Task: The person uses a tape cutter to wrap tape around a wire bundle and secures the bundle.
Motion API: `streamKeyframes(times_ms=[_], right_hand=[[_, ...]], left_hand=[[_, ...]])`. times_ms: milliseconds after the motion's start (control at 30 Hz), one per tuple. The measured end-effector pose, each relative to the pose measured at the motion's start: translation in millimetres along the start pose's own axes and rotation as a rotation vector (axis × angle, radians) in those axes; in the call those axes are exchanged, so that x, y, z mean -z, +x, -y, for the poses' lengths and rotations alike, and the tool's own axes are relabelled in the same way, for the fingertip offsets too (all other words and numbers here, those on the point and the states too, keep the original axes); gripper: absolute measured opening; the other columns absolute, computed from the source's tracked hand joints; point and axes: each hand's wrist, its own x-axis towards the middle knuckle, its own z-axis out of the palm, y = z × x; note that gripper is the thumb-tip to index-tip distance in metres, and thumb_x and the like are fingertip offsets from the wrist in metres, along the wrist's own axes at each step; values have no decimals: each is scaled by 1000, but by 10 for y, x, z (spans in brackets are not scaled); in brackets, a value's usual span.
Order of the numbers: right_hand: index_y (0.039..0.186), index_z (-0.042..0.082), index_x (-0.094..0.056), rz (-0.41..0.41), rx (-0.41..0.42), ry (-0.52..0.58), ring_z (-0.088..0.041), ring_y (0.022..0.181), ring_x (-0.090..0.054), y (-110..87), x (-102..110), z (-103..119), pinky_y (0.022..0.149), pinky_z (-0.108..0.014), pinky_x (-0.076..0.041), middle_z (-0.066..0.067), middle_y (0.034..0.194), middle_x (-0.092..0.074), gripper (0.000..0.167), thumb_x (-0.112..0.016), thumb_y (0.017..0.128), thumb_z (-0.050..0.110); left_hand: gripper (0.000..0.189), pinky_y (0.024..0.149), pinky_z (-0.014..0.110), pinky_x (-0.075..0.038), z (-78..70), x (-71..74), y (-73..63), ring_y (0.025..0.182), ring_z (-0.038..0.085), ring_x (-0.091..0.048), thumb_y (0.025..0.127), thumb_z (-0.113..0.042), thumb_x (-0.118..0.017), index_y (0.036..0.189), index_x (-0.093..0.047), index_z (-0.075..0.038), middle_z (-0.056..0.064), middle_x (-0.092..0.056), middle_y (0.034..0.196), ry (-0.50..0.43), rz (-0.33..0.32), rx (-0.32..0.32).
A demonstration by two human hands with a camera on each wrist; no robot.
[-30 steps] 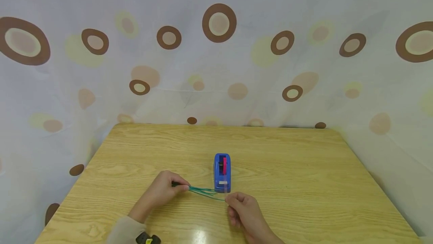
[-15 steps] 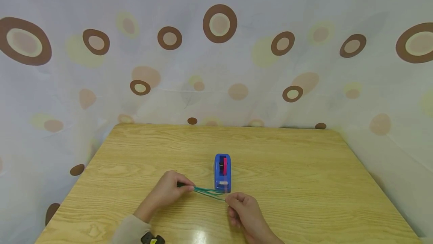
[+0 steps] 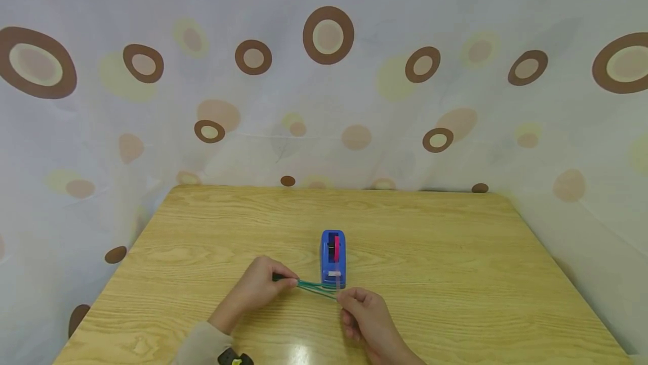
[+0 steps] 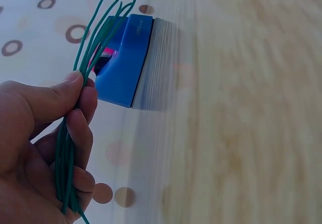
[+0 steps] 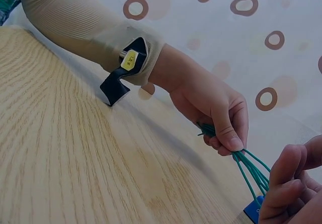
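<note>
A bundle of thin green wires (image 3: 316, 288) is held in the left hand (image 3: 260, 283). Thumb and index finger pinch it, and the other fingers curl round its rear part in the left wrist view. The free ends fan out loosely towards the right hand (image 3: 367, 317). Behind them stands a blue tape dispenser (image 3: 325, 271) with a pink-cored roll (image 3: 337, 248). From it a clear strip of tape (image 3: 338, 282) runs forward to the right hand, whose thumb and index finger pinch its end. The wire ends overlap the strip in the head view.
The hands and dispenser are over a light wood-grain table (image 3: 430, 241). A pale curtain (image 3: 379, 100) with brown rings hangs behind it and along its sides. A black strap (image 5: 133, 63) with a yellow tag goes round the left sleeve.
The left hand has moved steadily right with the green wires, bringing their ends across the tape strip beside the right fingertips. The right hand and dispenser have stayed in place.
</note>
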Motion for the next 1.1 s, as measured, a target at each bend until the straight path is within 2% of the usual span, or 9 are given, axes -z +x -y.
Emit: streamKeyframes(times_ms=[367, 967, 1100], right_hand=[[93, 1, -62, 2, -34, -5, -7, 48, -46, 10, 11, 17, 44, -19, -35, 3, 61, -52, 20, -64, 96, 21], [90, 1, -62, 2, -13, -16, -7, 47, -45, -7, 8, 23, 44, -19, -35, 3, 60, -51, 18, -64, 95, 18], [90, 0, -62, -2, -9, -11, -7, 47, -45, -9, 8, 16, 44, -19, -35, 3, 60, -51, 18, -64, 95, 18]], left_hand=[[6, 74, 30, -52, -36, -60, 33, 81, 7, -65, 89, -16, -75, 90, -81, -15, -10, -73, 85, 4, 4, 17], [6, 70, 28, -52, -126, -160, 68, 78, 7, -63, 89, -15, -75, 89, -80, -13, -8, -73, 84, -18, 1, 47], [6, 71, 28, -52, -148, -186, 74, 79, 7, -64, 89, -16, -75, 88, -80, -13, -7, -73, 84, -14, -10, 34]])
